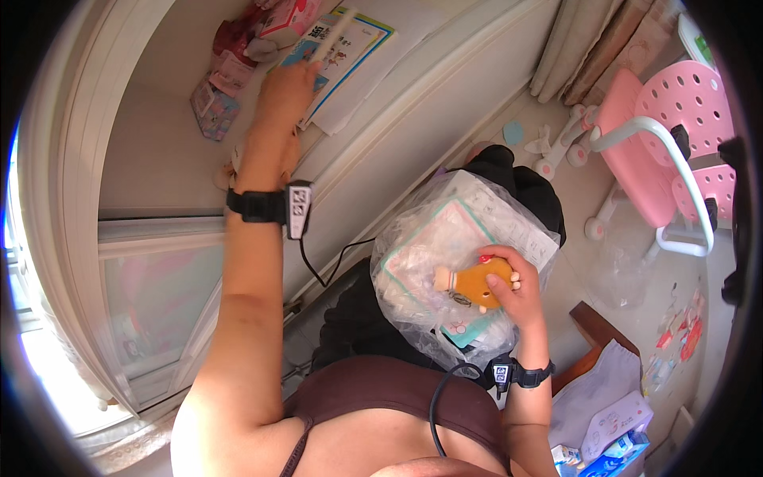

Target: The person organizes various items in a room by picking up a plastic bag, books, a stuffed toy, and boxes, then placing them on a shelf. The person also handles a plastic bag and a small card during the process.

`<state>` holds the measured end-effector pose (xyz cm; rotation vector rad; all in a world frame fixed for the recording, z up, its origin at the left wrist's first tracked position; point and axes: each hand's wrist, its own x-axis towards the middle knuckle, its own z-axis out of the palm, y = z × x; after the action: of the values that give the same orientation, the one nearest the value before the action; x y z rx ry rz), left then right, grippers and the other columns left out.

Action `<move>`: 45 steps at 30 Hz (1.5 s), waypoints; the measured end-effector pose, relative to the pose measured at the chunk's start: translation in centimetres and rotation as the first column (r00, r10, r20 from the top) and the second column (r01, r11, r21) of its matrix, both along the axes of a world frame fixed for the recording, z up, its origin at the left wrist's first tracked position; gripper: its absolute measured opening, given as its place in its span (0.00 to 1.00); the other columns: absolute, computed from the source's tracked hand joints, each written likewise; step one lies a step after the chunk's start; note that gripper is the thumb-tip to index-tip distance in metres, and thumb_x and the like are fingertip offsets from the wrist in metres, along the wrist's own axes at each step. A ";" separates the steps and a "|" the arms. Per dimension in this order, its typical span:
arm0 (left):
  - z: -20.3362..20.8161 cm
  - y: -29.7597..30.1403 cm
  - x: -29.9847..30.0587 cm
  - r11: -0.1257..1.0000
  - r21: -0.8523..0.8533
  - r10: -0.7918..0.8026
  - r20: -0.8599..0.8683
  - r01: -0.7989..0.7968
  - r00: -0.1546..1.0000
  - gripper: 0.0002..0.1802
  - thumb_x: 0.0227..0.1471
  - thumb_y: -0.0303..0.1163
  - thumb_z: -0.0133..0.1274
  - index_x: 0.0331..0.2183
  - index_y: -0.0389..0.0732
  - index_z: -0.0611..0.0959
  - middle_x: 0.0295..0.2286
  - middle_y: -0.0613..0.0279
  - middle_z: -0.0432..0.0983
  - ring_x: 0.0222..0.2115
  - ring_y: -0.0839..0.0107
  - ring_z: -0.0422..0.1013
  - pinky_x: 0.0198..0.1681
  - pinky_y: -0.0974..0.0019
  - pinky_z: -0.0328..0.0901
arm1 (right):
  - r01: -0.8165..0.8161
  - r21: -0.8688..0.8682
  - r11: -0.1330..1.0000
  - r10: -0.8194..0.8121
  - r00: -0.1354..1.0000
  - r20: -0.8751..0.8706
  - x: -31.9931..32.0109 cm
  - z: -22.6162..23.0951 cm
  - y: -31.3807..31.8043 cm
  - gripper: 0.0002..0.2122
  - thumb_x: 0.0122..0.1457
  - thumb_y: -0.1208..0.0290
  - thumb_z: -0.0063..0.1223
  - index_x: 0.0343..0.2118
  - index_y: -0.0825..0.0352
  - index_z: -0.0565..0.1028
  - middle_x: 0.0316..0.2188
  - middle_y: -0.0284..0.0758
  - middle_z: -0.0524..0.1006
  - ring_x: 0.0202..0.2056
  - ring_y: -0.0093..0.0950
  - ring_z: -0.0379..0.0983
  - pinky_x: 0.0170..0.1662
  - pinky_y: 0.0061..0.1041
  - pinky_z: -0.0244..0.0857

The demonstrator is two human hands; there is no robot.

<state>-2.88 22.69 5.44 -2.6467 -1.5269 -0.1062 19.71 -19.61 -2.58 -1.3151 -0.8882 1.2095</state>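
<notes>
My left hand [288,94] reaches into the cabinet at the upper left. Its fingers are closed around a thin pale stick [337,36], which points away over a blue-and-white booklet [343,70]. What else may be under the palm is hidden. In my lap lies a clear plastic bag [405,254] with flat papers and a mint-edged sheet inside. Above this bag, my right hand [515,288] grips a mustard-yellow toy [479,285] with a cream end, small pale knobs and a red spot.
Pink packets [230,73] and a patterned pouch [214,110] lie beside the booklet in the cabinet. A pink chair [636,151] with white arms stands at right. Below it are a wooden stool [592,342] and a blue pack [616,457]. A cable runs from each wrist strap.
</notes>
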 end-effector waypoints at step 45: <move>3.4 -12.2 7.7 0.710 -0.391 0.054 0.860 0.586 0.508 0.39 0.46 0.38 0.71 0.55 0.33 0.70 0.48 0.55 0.77 0.47 0.71 0.74 0.51 0.65 0.70 | 0.409 0.079 0.909 -0.357 0.862 -0.359 5.3 6.5 12.4 0.28 0.63 0.69 0.58 0.63 0.70 0.62 0.60 0.40 0.70 0.58 0.30 0.70 0.60 0.34 0.65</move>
<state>4.81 10.48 8.86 -3.7380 -1.3836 -1.2980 25.00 -7.22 3.89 -1.0539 -0.4316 0.9868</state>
